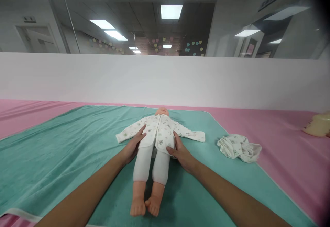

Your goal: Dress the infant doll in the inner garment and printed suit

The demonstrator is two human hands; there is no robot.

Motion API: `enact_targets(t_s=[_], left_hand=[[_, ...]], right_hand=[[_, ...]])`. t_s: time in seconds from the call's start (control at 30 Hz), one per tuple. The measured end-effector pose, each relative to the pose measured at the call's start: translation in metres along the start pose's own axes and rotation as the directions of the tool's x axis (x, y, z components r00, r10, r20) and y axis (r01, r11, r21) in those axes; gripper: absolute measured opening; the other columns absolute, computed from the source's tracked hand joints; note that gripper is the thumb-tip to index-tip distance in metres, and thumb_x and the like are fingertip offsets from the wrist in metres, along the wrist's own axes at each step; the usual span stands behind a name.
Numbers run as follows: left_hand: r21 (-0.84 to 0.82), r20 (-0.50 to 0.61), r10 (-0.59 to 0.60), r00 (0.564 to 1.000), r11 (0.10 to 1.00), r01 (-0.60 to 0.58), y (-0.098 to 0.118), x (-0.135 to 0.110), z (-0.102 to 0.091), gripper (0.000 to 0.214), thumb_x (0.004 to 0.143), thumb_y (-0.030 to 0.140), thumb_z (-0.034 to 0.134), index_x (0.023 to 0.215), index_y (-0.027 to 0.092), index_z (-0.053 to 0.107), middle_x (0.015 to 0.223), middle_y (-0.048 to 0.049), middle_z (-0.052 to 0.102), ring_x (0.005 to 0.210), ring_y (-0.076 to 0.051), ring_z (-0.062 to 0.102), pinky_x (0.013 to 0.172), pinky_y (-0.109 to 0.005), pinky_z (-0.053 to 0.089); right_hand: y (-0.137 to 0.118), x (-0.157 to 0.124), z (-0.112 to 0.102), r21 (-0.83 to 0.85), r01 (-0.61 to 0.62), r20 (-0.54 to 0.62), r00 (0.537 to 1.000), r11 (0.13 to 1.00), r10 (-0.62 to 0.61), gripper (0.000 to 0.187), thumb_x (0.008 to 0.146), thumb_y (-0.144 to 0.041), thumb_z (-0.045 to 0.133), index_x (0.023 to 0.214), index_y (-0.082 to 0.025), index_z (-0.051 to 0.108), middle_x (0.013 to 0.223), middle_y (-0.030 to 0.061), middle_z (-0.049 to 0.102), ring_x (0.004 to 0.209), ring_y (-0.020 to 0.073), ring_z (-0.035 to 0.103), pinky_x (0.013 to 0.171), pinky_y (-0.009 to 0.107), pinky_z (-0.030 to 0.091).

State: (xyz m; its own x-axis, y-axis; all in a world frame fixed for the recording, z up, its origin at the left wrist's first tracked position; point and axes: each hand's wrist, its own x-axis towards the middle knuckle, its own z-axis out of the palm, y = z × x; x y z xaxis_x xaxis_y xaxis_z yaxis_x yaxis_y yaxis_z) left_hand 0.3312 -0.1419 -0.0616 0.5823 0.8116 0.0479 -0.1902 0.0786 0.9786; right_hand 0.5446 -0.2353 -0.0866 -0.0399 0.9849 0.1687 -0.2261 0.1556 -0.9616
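A baby doll (pixel 139 196) lies on its back, feet towards me, on a teal towel (pixel 77 172). It wears a white printed baby jacket (pixel 165 134) with both sleeves spread out sideways; the front edges meet at the chest and part lower down. White cloth covers its upper legs. My left hand (pixel 132 148) is closed on the jacket's left side, some fingers hidden behind the doll. On the opposite side, my right hand (pixel 184 155) grips the jacket near its hem, thumb on the front and fingers along the side.
A crumpled white printed cloth (pixel 239 148) lies on the towel's right edge. Pink fabric (pixel 283 144) spreads under the towel. At the far right edge is a pale yellow object (pixel 318 125), partly cut off. A low white wall (pixel 165 79) with glass above stands behind.
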Motion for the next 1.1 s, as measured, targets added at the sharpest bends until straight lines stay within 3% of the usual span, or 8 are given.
enact_targets(t_s=[0.2, 0.37, 0.5, 0.6, 0.77, 0.83, 0.93, 1.1], left_hand=[[0.062, 0.021, 0.033, 0.999, 0.998, -0.034, -0.003, 0.001, 0.000, 0.069, 0.084, 0.043, 0.053, 0.144, 0.033, 0.020, 0.151, 0.0016, 0.017, 0.136, -0.024, 0.025, 0.109, -0.036, 0.031], [0.250, 0.040, 0.085, 0.996, 0.964, -0.092, -0.006, 0.000, 0.002, 0.071, 0.081, 0.042, 0.058, 0.142, 0.031, 0.025, 0.150, 0.0017, 0.020, 0.137, -0.023, 0.023, 0.108, -0.034, 0.031], [0.486, -0.101, 0.172, 0.980, 0.868, -0.103, -0.007, 0.009, -0.010, 0.055, 0.081, 0.049, 0.053, 0.130, 0.023, 0.048, 0.139, -0.0042, 0.045, 0.124, -0.024, 0.043, 0.103, -0.033, 0.036], [0.708, -0.234, 0.251, 0.939, 0.707, -0.012, -0.005, 0.017, -0.029, 0.041, 0.082, 0.049, 0.047, 0.105, 0.020, 0.064, 0.112, -0.0047, 0.065, 0.105, -0.024, 0.057, 0.095, -0.035, 0.041], [0.883, -0.319, 0.341, 0.884, 0.445, 0.148, -0.003, 0.021, -0.056, 0.036, 0.084, 0.043, 0.038, 0.091, 0.023, 0.068, 0.100, -0.0035, 0.069, 0.096, -0.024, 0.060, 0.083, -0.033, 0.044], [0.908, -0.337, 0.345, 0.876, 0.366, 0.205, -0.003, 0.021, -0.063, 0.037, 0.085, 0.040, 0.037, 0.094, 0.023, 0.068, 0.102, -0.0049, 0.068, 0.097, -0.025, 0.060, 0.082, -0.033, 0.044], [0.901, -0.413, 0.338, 0.846, 0.287, 0.325, 0.000, 0.019, -0.074, 0.035, 0.084, 0.035, 0.037, 0.098, 0.026, 0.067, 0.106, -0.0056, 0.067, 0.098, -0.027, 0.059, 0.078, -0.035, 0.044], [0.828, -0.560, 0.372, 0.740, 0.210, 0.521, 0.007, 0.012, -0.099, 0.038, 0.082, 0.036, 0.038, 0.108, 0.022, 0.063, 0.115, -0.0119, 0.060, 0.104, -0.032, 0.054, 0.077, -0.040, 0.045]], right_hand=[[0.004, 0.007, -0.009, -0.033, 0.108, -0.057, 0.992, 0.994, -0.109, 0.090, 0.072, -0.037, 0.071, 0.143, -0.033, 0.017, 0.152, -0.0002, 0.015, 0.136, 0.0191, 0.023, 0.112, 0.038, 0.022], [0.001, 0.011, -0.023, -0.043, 0.083, -0.082, 0.993, 0.996, -0.086, 0.079, 0.072, -0.033, 0.070, 0.139, -0.036, 0.027, 0.151, -0.0040, 0.017, 0.137, 0.0195, 0.021, 0.111, 0.039, 0.024], [0.001, 0.016, -0.031, -0.015, 0.056, -0.108, 0.992, 0.998, -0.057, 0.072, 0.069, -0.031, 0.073, 0.132, -0.034, 0.039, 0.149, -0.0029, 0.024, 0.135, 0.0204, 0.027, 0.111, 0.038, 0.027], [0.001, 0.022, -0.043, 0.048, 0.022, -0.217, 0.976, 0.999, -0.011, 0.052, 0.070, -0.036, 0.071, 0.118, -0.028, 0.053, 0.138, 0.0028, 0.044, 0.126, 0.0223, 0.042, 0.107, 0.039, 0.034], [0.001, 0.030, -0.076, 0.109, -0.030, -0.439, 0.895, 0.994, 0.075, 0.025, 0.069, -0.038, 0.069, 0.086, -0.022, 0.059, 0.103, 0.0055, 0.064, 0.103, 0.0202, 0.059, 0.092, 0.034, 0.050], [-0.001, 0.030, -0.091, -0.088, -0.063, -0.512, 0.859, 0.994, 0.009, 0.024, 0.073, -0.040, 0.062, 0.087, -0.021, 0.058, 0.101, 0.0054, 0.065, 0.098, 0.0185, 0.061, 0.084, 0.032, 0.053], [-0.007, 0.028, -0.115, -0.431, -0.187, -0.612, 0.780, 0.883, -0.133, 0.028, 0.078, -0.045, 0.050, 0.089, -0.021, 0.058, 0.100, 0.0061, 0.064, 0.093, 0.0189, 0.061, 0.073, 0.030, 0.054], [-0.022, 0.018, -0.159, -0.593, -0.374, -0.720, 0.643, 0.713, -0.262, 0.027, 0.072, -0.043, 0.053, 0.082, -0.018, 0.057, 0.096, 0.0098, 0.062, 0.100, 0.0270, 0.054, 0.084, 0.040, 0.042]])
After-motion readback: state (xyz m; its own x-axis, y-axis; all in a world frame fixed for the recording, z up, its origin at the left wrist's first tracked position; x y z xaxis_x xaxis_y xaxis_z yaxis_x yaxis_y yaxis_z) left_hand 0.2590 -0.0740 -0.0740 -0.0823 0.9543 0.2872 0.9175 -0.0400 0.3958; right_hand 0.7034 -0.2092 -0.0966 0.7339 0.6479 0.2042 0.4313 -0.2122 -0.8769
